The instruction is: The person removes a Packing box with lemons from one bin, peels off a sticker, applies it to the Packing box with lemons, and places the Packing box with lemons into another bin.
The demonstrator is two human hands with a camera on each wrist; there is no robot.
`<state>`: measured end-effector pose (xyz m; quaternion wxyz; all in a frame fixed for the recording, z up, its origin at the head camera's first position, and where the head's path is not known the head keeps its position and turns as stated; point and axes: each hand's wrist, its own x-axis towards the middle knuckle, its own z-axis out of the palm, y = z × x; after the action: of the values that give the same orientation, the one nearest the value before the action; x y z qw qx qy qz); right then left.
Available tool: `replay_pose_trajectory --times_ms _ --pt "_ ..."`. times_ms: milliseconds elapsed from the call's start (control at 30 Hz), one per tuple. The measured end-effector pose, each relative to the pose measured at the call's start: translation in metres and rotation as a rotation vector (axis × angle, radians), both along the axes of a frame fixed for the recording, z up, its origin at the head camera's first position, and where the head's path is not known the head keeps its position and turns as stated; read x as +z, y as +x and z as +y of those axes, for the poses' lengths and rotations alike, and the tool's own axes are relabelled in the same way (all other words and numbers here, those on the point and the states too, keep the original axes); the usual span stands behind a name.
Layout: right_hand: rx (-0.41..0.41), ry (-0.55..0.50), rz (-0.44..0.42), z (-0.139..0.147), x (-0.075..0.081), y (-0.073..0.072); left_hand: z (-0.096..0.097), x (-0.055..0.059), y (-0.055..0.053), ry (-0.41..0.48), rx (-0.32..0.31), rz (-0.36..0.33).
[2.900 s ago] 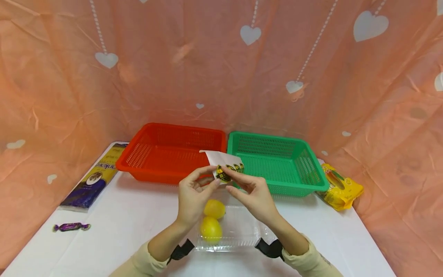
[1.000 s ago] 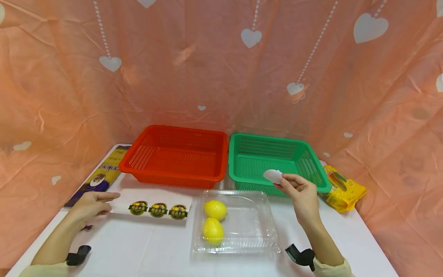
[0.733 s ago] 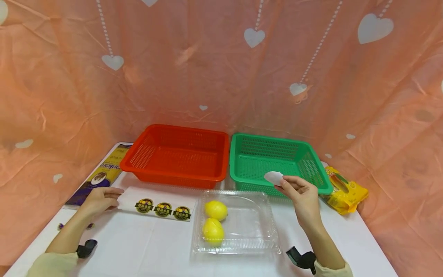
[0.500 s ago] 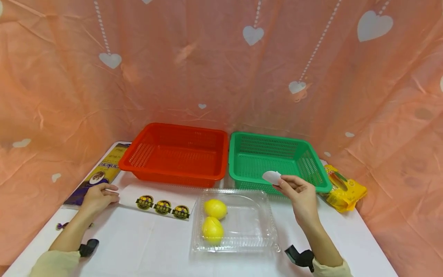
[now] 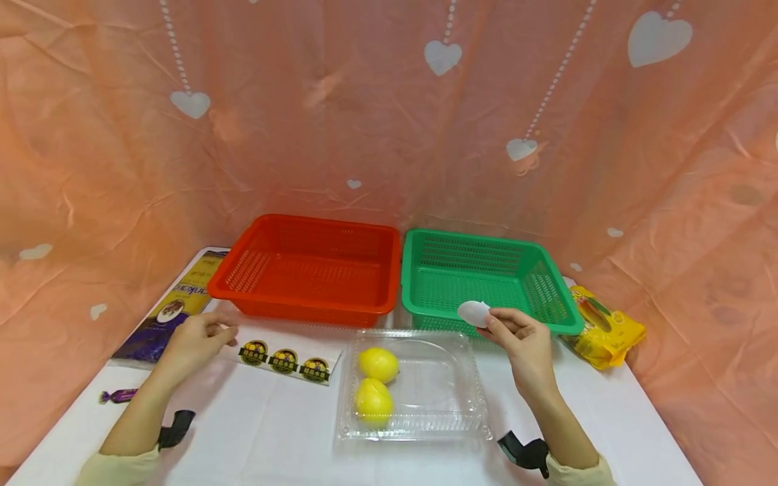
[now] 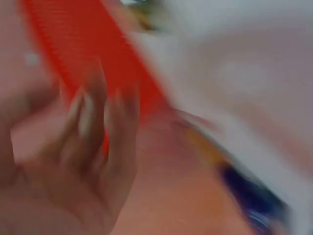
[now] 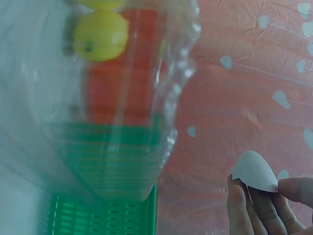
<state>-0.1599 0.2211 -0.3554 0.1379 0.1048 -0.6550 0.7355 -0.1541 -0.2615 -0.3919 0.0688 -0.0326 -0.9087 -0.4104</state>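
My right hand [image 5: 530, 351] pinches a round sticker [image 5: 473, 314] by its edge, white back showing, above the front of the green basket. The right wrist view shows this white sticker [image 7: 255, 171] between thumb and fingers. A white sheet with several round fruit-logo stickers [image 5: 283, 360] lies on the table, left of the clear plastic box [image 5: 425, 385]. Two lemons [image 5: 373, 398] sit at the left inside that box. Over the sheet's left end is my left hand [image 5: 197, 341], fingers loosely bent. The blurred left wrist view shows nothing in its fingers [image 6: 120, 132].
A red basket [image 5: 304, 312] and a green basket [image 5: 486, 324] stand side by side at the back. To the left lie a purple-gold packet [image 5: 170, 310] and a purple wrapped candy [image 5: 118, 395], partly behind the left forearm. A yellow packet [image 5: 608, 331] lies at the right.
Both hands were together on the sheet above the box. The right hand drew away with one sticker; the left laid the sheet down at left, let go and moved slightly right.
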Motion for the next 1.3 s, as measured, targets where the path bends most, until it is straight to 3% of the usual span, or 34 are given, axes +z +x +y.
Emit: replay_pose_trajectory --times_ms 100,200,333,433,500,600,800,933,1133,1300 --pt "-0.006 0.007 -0.001 -0.002 0.000 0.000 0.039 0.021 -0.004 0.122 -0.262 -0.031" --pt "-0.010 0.014 -0.007 -0.005 0.000 0.001 0.088 0.041 -0.007 0.199 -0.466 -0.003" --pt "-0.011 0.036 -0.003 -0.010 0.002 0.005 0.156 0.060 -0.006 0.291 -0.695 -0.001" --pt "-0.006 0.064 0.022 -0.017 0.004 0.008 0.196 0.066 -0.009 0.387 -0.789 -0.079" --pt "-0.001 0.085 0.043 -0.022 0.004 0.011 0.215 0.067 -0.012 0.449 -0.789 -0.132" --pt "0.012 0.127 0.081 -0.028 0.002 0.015 0.228 0.067 -0.014 0.532 -0.736 -0.179" --pt "0.112 0.326 0.239 -0.035 -0.004 0.016 0.233 0.062 -0.013 0.656 -0.648 -0.213" --pt "0.161 0.400 0.279 -0.039 -0.008 0.016 0.233 0.057 -0.012 0.729 -0.569 -0.259" --pt "0.229 0.421 0.311 -0.043 -0.011 0.017 0.231 0.049 -0.011 0.733 -0.515 -0.266" --pt "0.215 0.400 0.338 -0.041 -0.013 0.016 0.224 0.043 -0.010 0.696 -0.508 -0.235"
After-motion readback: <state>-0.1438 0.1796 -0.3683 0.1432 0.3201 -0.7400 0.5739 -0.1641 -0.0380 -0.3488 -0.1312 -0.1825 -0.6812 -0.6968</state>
